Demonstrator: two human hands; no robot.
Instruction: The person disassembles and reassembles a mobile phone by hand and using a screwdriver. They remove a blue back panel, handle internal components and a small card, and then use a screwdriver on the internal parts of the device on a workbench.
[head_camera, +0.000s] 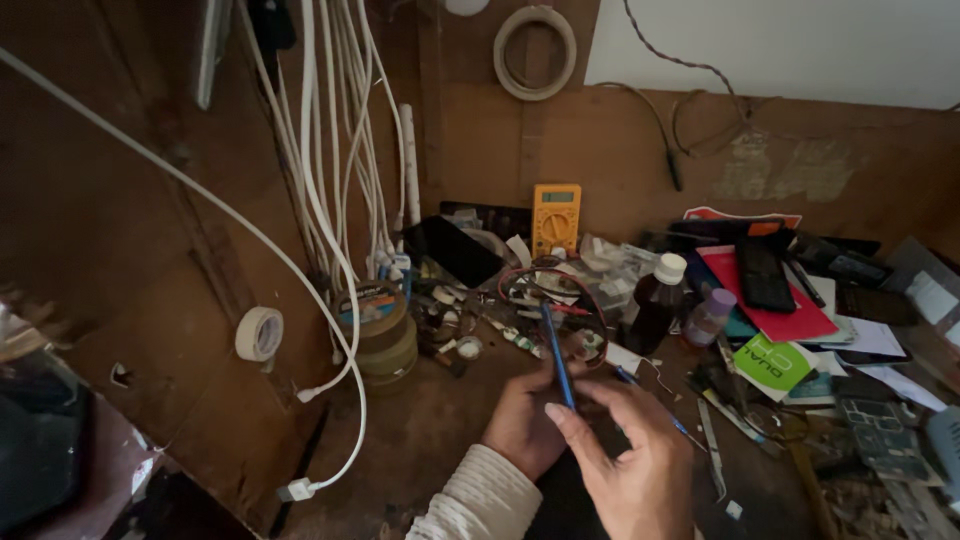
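Far left of the hands, loose white cables (330, 190) hang down a brown wooden wall, with a roll of white tape (259, 333) fixed to it. Nearer, a stack of brown tape rolls (378, 330) is set on the cluttered wooden counter (420, 440).

The left hand (525, 420), in a ribbed white sleeve, is closed around the lower end of a slim blue pen-shaped tool (554, 355), held upright just above the counter. The right hand (630, 455) is half open, its fingertips (556, 410) touching the tool's shaft. A judgement: the tool is being gripped or adjusted between both hands, and a firmer, steadier hold would be called for before its tip is applied.

Beyond the hands stand a yellow multimeter (556, 216) and a dark brown bottle with a white cap (660, 300). To the right lie a red flat case (765, 290) and a green card (772, 364).

The tool's tip is lost against tangled wires; the left fingers are hidden behind the right hand.
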